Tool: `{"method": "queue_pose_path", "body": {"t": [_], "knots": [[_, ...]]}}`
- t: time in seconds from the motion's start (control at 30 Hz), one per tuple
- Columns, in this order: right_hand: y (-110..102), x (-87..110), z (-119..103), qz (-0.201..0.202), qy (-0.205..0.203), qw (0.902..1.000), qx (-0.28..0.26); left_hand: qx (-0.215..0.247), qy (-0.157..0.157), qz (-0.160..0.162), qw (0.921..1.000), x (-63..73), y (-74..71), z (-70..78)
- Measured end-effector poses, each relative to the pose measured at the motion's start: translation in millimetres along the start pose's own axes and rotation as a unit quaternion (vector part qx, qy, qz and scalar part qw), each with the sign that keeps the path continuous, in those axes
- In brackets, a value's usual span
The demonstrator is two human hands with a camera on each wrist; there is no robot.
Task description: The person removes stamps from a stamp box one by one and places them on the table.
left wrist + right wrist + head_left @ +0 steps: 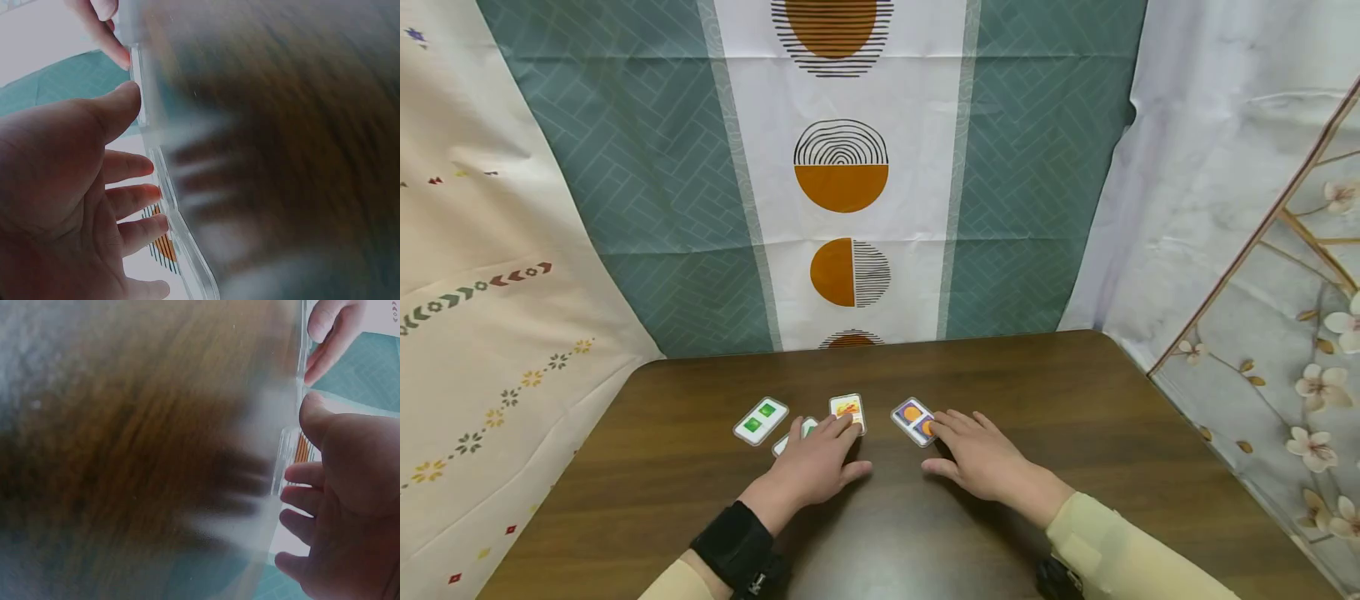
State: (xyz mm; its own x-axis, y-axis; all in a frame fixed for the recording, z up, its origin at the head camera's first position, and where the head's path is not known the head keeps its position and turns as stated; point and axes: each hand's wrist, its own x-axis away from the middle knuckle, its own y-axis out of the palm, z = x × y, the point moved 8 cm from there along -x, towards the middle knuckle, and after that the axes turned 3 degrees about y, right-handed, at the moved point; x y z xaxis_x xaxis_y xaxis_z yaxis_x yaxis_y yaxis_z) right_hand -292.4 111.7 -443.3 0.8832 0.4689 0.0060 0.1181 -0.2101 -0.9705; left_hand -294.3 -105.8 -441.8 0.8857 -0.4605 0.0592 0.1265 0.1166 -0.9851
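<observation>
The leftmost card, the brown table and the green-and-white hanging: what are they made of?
The leftmost card looks like printed paper sealed in smooth plastic, because a pale, clear-looking rim shows around it.

The table seems to be wood or wood-look laminate: it has brown grain and a soft shine.

The hanging is probably matte cloth, since it shows creases, but thin plastic is possible.

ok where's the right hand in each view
Head: right hand right of centre, below the middle.
Left wrist: right hand at the top edge, left of centre, partly cut off.
Right wrist: right hand large, at lower right.
Shared landmark: the brown table.
</observation>
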Motion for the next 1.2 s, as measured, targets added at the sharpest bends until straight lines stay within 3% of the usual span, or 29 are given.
{"method": "queue_pose_path", "body": {"t": [0.7,0.87,1.03,1.2], "knots": [[0.4,-10.5,-11.6,-0.010,-0.054,0.9982,-0.026,-0.001,-0.010,0.022,0.9997,12.4,-5.2,-14.8],[2.2,-12.4,-16.8,-0.012,-0.078,0.9962,-0.037,-0.010,0.004,0.051,0.9987,8.6,-6.6,-7.3],[3.1,-14.2,-19.1,0.003,-0.090,0.9953,-0.035,-0.008,0.040,0.083,0.9958,0.2,-8.0,5.1],[2.0,-15.9,-21.9,0.040,-0.090,0.9950,-0.018,0.005,0.067,0.080,0.9945,-9.4,-6.3,18.7]]}}
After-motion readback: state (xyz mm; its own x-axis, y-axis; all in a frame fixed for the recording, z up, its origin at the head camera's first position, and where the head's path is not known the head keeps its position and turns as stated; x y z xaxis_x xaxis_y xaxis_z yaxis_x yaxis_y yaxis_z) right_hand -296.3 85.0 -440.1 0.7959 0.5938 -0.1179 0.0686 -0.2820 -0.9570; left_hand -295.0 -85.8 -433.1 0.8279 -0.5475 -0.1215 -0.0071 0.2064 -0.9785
